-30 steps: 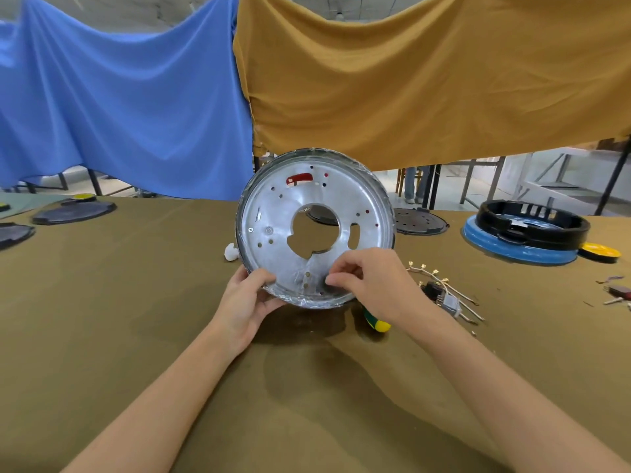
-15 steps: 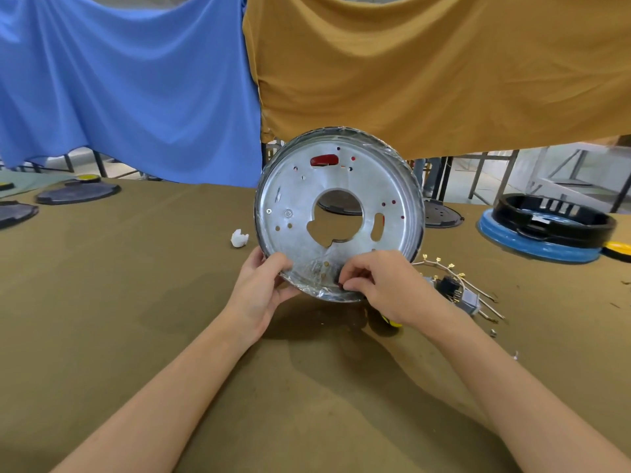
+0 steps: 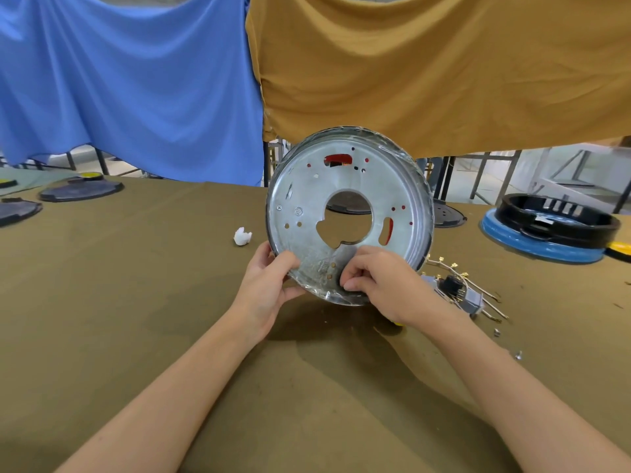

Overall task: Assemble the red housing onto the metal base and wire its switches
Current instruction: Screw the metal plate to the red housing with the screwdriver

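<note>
A round metal base (image 3: 307, 199) with a large centre hole stands on edge above the table, its flat face toward me. Red of the housing (image 3: 338, 159) shows through its slots from behind. My left hand (image 3: 269, 288) grips the lower left rim, thumb on the face. At the lower rim my right hand (image 3: 379, 285) pinches with bent fingers; what they press on is hidden. A bundle of switches and wires (image 3: 457, 291) with brass terminals lies on the cloth just right of my right hand.
The table (image 3: 136, 302) wears an olive cloth. A white scrap (image 3: 242, 236) lies left of the base. A black ring on a blue disc (image 3: 553, 227) sits far right, dark round plates (image 3: 80, 190) far left, small screws (image 3: 518, 354) at right. Blue and ochre cloths hang behind.
The base has risen a little and turned slightly clockwise in my hands; the side slot now shows red. Both hands keep their hold on the lower rim.
</note>
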The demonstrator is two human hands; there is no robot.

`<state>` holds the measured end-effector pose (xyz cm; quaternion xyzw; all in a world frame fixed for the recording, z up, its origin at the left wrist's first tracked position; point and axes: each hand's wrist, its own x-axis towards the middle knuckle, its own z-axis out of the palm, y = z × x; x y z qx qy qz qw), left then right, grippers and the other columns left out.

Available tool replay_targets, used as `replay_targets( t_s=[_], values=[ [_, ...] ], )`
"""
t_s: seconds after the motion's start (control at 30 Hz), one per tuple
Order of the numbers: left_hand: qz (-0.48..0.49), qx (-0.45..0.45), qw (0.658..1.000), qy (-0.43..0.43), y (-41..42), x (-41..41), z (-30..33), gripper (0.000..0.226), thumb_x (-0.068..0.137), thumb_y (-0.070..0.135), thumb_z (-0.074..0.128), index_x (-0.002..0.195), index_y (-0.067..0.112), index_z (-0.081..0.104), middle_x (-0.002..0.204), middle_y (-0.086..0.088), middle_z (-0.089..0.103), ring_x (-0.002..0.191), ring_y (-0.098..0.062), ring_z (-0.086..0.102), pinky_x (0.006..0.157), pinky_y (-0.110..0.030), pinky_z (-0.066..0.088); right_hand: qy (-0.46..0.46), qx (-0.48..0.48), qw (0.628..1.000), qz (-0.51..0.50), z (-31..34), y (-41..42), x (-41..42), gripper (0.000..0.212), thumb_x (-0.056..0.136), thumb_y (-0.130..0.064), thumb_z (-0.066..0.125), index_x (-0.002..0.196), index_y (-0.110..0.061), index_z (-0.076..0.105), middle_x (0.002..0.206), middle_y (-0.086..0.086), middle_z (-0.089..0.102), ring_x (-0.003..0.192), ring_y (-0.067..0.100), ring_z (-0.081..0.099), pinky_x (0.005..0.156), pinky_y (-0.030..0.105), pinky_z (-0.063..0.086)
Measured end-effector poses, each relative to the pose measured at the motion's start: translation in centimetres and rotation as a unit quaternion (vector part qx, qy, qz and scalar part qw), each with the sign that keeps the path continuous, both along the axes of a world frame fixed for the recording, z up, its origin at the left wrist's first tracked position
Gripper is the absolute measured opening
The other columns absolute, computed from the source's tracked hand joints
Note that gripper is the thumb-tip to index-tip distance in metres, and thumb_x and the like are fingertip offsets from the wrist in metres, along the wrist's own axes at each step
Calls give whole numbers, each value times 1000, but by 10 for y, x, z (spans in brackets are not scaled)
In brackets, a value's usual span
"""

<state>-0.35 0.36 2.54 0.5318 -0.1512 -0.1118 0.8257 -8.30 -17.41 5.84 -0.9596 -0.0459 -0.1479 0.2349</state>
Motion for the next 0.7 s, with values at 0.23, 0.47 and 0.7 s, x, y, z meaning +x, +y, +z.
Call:
replay_targets(
  t_s=[0.23, 0.47, 0.7],
  values=[
    [-4, -3, 1000, 1, 1, 0, 2, 26, 91, -3, 50, 110, 10, 62, 91, -1, 71, 79, -12, 70, 68, -34, 60, -61, -30, 998, -19, -5, 3, 1, 9, 91, -14, 67, 86, -18, 73, 85, -18, 49, 92, 8, 48, 84, 34, 46],
    [6, -8, 1000, 15, 4, 1, 3, 21, 90, -1, 51, 100, 11, 65, 90, -3, 72, 79, -14, 70, 68, -36, 60, -89, -60, 994, -12, -2, 3, -3, 9, 92, -23, 67, 87, -17, 71, 85, -8, 57, 86, 10, 48, 82, 33, 46],
    [20, 5, 998, 55, 9, 5, 7, 21, 93, 11, 55, 111, 5, 64, 87, -4, 74, 80, -15, 73, 66, -34, 60, -85, -155, 982, 68, 3, -4, -24, 32, 94, -31, 58, 124, -24, 68, 107, -9, 59, 101, 11, 49, 90, 26, 41]
  ],
)
